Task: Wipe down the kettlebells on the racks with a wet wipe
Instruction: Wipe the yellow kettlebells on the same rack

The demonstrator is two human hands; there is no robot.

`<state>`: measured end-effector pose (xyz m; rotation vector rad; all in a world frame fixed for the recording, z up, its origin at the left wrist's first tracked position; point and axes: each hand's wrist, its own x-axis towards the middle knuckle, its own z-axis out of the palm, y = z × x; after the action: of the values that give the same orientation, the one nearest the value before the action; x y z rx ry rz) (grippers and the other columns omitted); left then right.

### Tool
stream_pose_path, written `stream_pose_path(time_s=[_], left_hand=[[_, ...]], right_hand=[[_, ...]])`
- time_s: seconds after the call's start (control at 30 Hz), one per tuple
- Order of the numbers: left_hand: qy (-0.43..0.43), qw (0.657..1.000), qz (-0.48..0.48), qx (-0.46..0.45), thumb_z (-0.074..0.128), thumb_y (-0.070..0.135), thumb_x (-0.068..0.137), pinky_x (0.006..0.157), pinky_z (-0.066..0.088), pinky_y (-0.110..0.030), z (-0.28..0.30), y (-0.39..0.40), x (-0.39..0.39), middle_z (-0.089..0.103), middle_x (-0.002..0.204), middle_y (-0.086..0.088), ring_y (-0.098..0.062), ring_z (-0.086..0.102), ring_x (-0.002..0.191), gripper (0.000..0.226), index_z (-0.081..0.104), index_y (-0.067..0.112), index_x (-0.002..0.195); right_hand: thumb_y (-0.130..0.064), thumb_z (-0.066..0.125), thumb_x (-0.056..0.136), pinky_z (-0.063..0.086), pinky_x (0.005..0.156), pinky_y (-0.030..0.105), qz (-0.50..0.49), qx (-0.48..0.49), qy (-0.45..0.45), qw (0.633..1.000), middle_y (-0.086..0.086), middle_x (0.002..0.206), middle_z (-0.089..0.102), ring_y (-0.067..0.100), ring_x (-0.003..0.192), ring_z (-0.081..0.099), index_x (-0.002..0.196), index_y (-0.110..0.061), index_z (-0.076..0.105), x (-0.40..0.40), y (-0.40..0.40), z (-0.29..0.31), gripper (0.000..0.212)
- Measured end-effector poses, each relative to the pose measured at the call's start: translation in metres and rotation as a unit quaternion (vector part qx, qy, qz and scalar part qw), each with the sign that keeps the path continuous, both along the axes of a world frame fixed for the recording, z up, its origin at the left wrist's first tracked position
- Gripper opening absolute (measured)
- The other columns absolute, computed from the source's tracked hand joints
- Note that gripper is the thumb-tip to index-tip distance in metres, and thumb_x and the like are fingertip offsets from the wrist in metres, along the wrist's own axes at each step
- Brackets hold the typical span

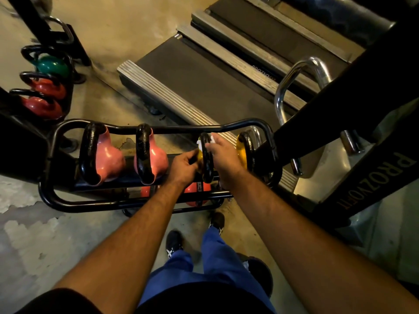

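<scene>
Fingers of the right hand (223, 158) curled over a white wet wipe (212, 139), pressing it against the black handle (206, 159) of a yellow kettlebell (199, 155) on the upper shelf of the near rack (68, 201). Left hand (183, 167) gripping the same kettlebell from the other side, fingers bent round the body just beside the handle, probably to steady it. Cast iron by the look, so heavy and stiff, not fragile; handle thick and a little rough, likely the safest place to hold, while the painted body seems smoother and maybe slippery when wet. Wipe soft, thin, light, easy to tear on rough metal. Better to turn the bell in its place than to lift it.

Outward from the hands: second yellow kettlebell (241, 152) just beside on the right, two pink kettlebells (108, 155) on the left, red ones (195, 192) on the lower shelf, partly hidden. Black rail of the rack running close above the handles, leaving little room for the knuckles. Farther left, another rack (70, 71) with green (52, 65) and red bells. Treadmills (204, 87) behind, black machine frame (374, 173) and chrome bar (294, 78) close on the right, limiting elbow room there. Feet in dark shoes (174, 244) near the rack base.
</scene>
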<state>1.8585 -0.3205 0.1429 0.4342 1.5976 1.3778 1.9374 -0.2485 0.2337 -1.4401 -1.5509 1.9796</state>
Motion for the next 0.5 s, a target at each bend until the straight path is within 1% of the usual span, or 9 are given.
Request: stream_pose_path(time_s=[0.03,0.07,0.13,0.17,0.2,0.27,0.37,0.43,0.5], left_hand=[[-0.003,1.000,0.005,0.001,0.064,0.006,0.094,0.065,0.059,-0.031,0.001,-0.001,0.001,0.076,0.090,0.000,-0.020,0.074,0.084,0.027,0.072,0.032,0.098],[-0.005,1.000,0.012,0.003,0.064,0.005,0.094,0.062,0.059,-0.028,0.001,-0.002,0.002,0.075,0.088,0.000,-0.016,0.074,0.080,0.025,0.072,0.029,0.098],[-0.001,1.000,0.014,0.000,0.066,0.008,0.094,0.062,0.058,-0.026,-0.002,-0.002,0.001,0.076,0.091,-0.003,-0.013,0.073,0.078,0.019,0.072,0.024,0.103],[0.003,1.000,0.005,0.000,0.066,0.009,0.094,0.063,0.058,-0.026,-0.004,-0.002,0.000,0.076,0.094,-0.004,-0.014,0.073,0.080,0.019,0.072,0.021,0.107],[0.006,1.000,-0.005,0.000,0.066,0.009,0.094,0.065,0.058,-0.025,-0.003,-0.002,0.000,0.076,0.097,-0.004,-0.013,0.073,0.083,0.023,0.071,0.019,0.113],[0.011,1.000,-0.021,-0.002,0.065,0.009,0.094,0.066,0.058,-0.023,0.000,0.000,-0.001,0.075,0.101,0.001,-0.009,0.073,0.086,0.031,0.067,0.019,0.124],[0.026,0.999,-0.027,-0.006,0.066,0.008,0.094,0.065,0.057,-0.019,0.007,0.002,0.001,0.072,0.104,0.002,-0.005,0.071,0.085,0.037,0.063,0.017,0.130],[0.045,0.998,-0.027,-0.020,0.069,0.010,0.092,0.070,0.059,-0.023,0.008,0.003,0.002,0.074,0.105,0.000,-0.012,0.072,0.090,0.035,0.066,0.017,0.126],[0.063,0.997,-0.018,-0.031,0.066,0.010,0.094,0.084,0.060,-0.035,0.006,0.004,0.002,0.074,0.110,-0.005,-0.021,0.071,0.101,0.031,0.068,0.014,0.125]], right_hand=[[-0.012,0.048,0.101,0.054,0.071,0.023,0.012,0.019,0.000,1.000,0.011,0.113,0.068,0.015,0.097,0.066,0.127,-0.011,0.063,0.009,-0.007,-0.002,0.030],[-0.014,0.045,0.105,0.056,0.072,0.023,0.018,0.042,0.004,0.999,0.007,0.111,0.071,0.011,0.097,0.067,0.122,-0.017,0.067,0.019,-0.013,-0.006,0.028],[-0.019,0.046,0.107,0.059,0.083,0.029,0.033,0.088,-0.012,0.996,-0.004,0.106,0.072,0.007,0.100,0.068,0.117,-0.026,0.068,0.040,-0.024,-0.014,0.026],[-0.021,0.049,0.106,0.059,0.088,0.032,0.042,0.112,-0.028,0.992,-0.008,0.106,0.072,0.006,0.102,0.068,0.119,-0.027,0.068,0.049,-0.026,-0.021,0.025],[-0.021,0.052,0.104,0.059,0.091,0.037,0.052,0.136,-0.050,0.988,-0.009,0.107,0.073,0.007,0.103,0.069,0.122,-0.026,0.069,0.056,-0.026,-0.028,0.025],[-0.018,0.060,0.098,0.059,0.092,0.045,0.069,0.162,-0.094,0.980,-0.007,0.107,0.074,0.011,0.103,0.070,0.123,-0.026,0.070,0.065,-0.023,-0.035,0.028],[-0.008,0.068,0.090,0.059,0.090,0.048,0.076,0.171,-0.125,0.974,-0.003,0.104,0.075,0.016,0.099,0.071,0.116,-0.023,0.073,0.068,-0.019,-0.035,0.031],[-0.006,0.073,0.086,0.060,0.088,0.048,0.066,0.170,-0.138,0.974,-0.001,0.100,0.075,0.019,0.096,0.071,0.109,-0.022,0.074,0.069,-0.017,-0.035,0.028],[-0.004,0.075,0.083,0.061,0.084,0.050,0.030,0.149,-0.123,0.981,0.003,0.096,0.073,0.025,0.094,0.071,0.098,-0.023,0.073,0.071,-0.015,-0.034,0.025]])
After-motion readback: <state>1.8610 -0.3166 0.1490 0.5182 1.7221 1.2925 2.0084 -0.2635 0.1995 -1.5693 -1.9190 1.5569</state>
